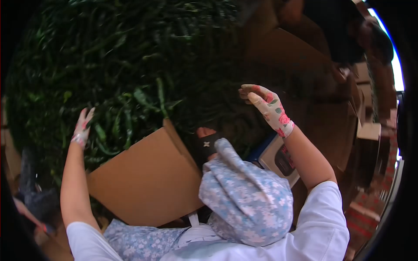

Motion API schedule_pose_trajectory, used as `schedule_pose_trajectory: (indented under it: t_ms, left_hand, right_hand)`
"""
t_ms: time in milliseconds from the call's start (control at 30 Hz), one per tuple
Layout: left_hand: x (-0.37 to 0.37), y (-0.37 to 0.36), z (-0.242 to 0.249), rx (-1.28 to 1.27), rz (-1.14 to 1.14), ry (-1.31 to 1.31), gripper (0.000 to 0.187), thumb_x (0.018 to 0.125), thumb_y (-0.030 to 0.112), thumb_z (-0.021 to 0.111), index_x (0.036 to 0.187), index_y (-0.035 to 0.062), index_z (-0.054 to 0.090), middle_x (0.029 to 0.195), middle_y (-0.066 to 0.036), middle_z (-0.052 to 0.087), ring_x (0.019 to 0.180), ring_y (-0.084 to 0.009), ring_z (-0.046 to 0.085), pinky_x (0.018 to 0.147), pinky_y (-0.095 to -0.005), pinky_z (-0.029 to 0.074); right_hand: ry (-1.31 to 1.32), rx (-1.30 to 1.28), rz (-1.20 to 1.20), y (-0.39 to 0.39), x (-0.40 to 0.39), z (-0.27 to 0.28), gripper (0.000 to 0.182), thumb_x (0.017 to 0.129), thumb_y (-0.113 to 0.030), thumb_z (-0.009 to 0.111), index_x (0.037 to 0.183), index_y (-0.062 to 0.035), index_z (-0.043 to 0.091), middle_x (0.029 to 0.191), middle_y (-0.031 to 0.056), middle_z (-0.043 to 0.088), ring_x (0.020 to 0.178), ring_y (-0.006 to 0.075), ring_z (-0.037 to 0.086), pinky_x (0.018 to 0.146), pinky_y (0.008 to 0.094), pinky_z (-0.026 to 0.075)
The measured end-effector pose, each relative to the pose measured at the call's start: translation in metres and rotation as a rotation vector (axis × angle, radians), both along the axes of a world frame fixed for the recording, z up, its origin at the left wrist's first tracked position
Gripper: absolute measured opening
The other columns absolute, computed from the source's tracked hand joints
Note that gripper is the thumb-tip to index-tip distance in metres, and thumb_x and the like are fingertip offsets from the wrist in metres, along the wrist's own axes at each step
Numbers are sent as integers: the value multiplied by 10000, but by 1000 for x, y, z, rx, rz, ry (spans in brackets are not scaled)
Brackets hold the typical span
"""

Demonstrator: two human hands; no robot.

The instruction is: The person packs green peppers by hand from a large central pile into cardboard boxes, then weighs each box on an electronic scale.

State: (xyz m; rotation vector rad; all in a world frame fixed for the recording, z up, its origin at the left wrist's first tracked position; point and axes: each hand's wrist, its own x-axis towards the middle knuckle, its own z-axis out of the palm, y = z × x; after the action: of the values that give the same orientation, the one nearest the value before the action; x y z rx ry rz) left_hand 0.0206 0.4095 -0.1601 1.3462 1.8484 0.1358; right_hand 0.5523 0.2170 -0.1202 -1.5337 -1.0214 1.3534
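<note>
A large pile of long green peppers (117, 74) fills the upper left. My left hand (82, 128), in a pale patterned glove, is at the near edge of the pile, its fingers spread and nothing held. Beside it, tilted against my lap, is a brown cardboard box (148, 178); its inside is hidden. My right hand (271, 108), in a white glove with pink flowers, hangs raised over the dark floor. Its fingers are bent a little, with the thumb apart, and no object shows in them.
A white device with a dark panel (283, 160) stands under my right forearm. My sandalled foot (207, 141) is beside the box. A person in dark clothes (333, 26) is at the upper right, near a large cardboard box (287, 48). Stacked cartons (368, 204) line the right side.
</note>
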Motion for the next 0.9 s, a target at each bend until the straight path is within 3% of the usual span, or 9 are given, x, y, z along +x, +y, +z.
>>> schedule_pose_trajectory:
  t_ms: [33,133,400,533,633,667,700,733,900]
  left_hand:
    - [-36,2,-23,151,-464,84,663,913,350,545,1425,44,257,1413,-143,380,1226,-246,449,962,-333,388]
    - [-17,2,-9,-93,-162,-184,746,894,368,575,1403,-63,239,1429,-194,341,1284,-279,397,1048,-314,316]
    - [-28,-2,-14,-170,-137,-264,910,839,626,513,1422,-10,225,1417,-145,378,1336,-222,325,1089,-324,240]
    - [-41,0,-3,-265,-154,-448,846,857,581,528,1412,-2,270,1376,-90,442,1287,-172,389,1088,-284,243]
    - [-27,-6,4,-294,-241,-305,501,995,226,406,1396,-36,258,1333,-125,449,1279,-205,396,1035,-260,361]
    - [-18,-16,5,-118,-259,-173,531,990,267,423,1400,-31,262,1312,-123,467,1290,-204,374,1050,-265,336]
    - [-39,-22,-49,-150,-55,-682,611,968,361,441,1405,-24,258,1330,-109,458,1292,-191,372,1056,-257,310]
    - [-24,-23,-35,-184,-95,-509,649,953,435,437,1398,-14,291,1339,-89,456,1288,-177,377,1058,-248,292]
    - [-13,-34,-1,-522,-287,-614,681,916,581,362,1257,15,527,1255,-83,559,1198,-174,475,1048,-316,329]
  right_hand:
    - [-5,32,156,36,-42,-5,461,907,-290,578,1256,3,503,1182,116,577,1087,208,564,930,307,442]
    - [-395,392,594,135,-138,-11,589,867,-405,593,1277,3,483,1271,185,510,1138,299,531,963,363,423]
    - [-893,227,697,195,-260,-62,789,812,-674,449,1314,-66,481,1374,180,399,1297,382,316,1043,440,318]
    - [-621,165,975,166,-260,-38,836,794,-696,468,1309,-37,481,1354,202,418,1301,378,316,1049,471,295]
    - [-534,-43,1198,162,-258,-29,765,814,-600,563,1347,-67,432,1306,201,486,1224,327,447,1037,391,336]
    - [-297,-51,1124,165,-258,-43,819,814,-561,592,1423,-95,305,1297,201,503,1192,280,497,1014,351,360]
    - [-334,-114,1113,169,-265,-46,849,816,-540,602,1439,-86,246,1287,199,514,1184,267,507,1003,334,368]
    - [-372,-174,1096,172,-273,-47,885,818,-519,612,1456,-77,188,1277,198,526,1176,254,517,991,317,375]
    - [-226,-42,1190,135,-275,-39,969,768,-576,609,1428,9,210,1249,256,518,1164,309,520,964,324,403]
